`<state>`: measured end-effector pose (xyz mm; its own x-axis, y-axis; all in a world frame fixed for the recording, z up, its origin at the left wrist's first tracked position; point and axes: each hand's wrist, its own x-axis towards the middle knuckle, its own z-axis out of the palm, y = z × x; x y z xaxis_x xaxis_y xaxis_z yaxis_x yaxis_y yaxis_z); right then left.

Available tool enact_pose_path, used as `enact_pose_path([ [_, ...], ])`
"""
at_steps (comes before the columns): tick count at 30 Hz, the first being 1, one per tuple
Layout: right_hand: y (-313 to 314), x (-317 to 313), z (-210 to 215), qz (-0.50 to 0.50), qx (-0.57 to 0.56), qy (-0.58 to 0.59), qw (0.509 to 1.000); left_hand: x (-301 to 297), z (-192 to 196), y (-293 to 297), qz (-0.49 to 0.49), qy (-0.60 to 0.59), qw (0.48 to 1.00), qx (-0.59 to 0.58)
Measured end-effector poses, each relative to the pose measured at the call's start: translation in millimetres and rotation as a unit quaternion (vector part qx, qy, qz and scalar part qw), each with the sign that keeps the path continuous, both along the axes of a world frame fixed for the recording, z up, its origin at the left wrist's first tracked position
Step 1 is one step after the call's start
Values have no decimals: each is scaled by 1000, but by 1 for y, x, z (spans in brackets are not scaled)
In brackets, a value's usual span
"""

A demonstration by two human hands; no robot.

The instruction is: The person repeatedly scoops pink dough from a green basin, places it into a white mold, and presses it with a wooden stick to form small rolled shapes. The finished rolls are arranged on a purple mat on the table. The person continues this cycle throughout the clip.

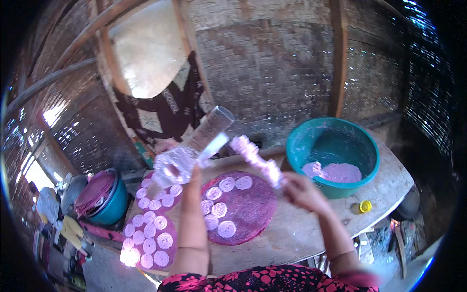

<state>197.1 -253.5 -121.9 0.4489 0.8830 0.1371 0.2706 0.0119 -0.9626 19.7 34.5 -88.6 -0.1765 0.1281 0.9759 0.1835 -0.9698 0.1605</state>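
My left hand [195,176] is raised over the table and closed around a clear plastic tube [214,127] with a wide flange, tilted up to the right. Part of its grip is hidden behind the flange. To the right, my right hand [302,192] grips a stick coated with lumpy pink dough [255,158], slanting up to the left. Beneath the hands lies a round pink-stained mat [248,214] with several pale pink dough spirals [219,209] on its left and upper parts. Further mats at the left carry more spirals [165,240]. Right of my hand, a green basin [335,131] holds pink dough [343,172].
A small yellow lid [365,206] lies on the wooden table [292,233] near the basin. Left of the table stands a blue tub [116,199] with pink mats piled on it. Across the table is a person in dark patterned clothing [170,114]. A dark pot [406,209] sits beyond the right edge.
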Motion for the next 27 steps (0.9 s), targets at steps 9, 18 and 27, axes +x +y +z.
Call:
enact_pose_path([
  [9, -119, 164, 68, -305, -280, -577, 704, -6, 18, 2, -60, 339, 932, -113],
  [18, -76, 283, -28, -135, -525, -619, 568, 55, 6, -38, -91, 428, 899, 30],
  [27, -63, 315, -80, -47, -514, -626, 584, -18, -2, -14, -55, 439, 889, -116],
])
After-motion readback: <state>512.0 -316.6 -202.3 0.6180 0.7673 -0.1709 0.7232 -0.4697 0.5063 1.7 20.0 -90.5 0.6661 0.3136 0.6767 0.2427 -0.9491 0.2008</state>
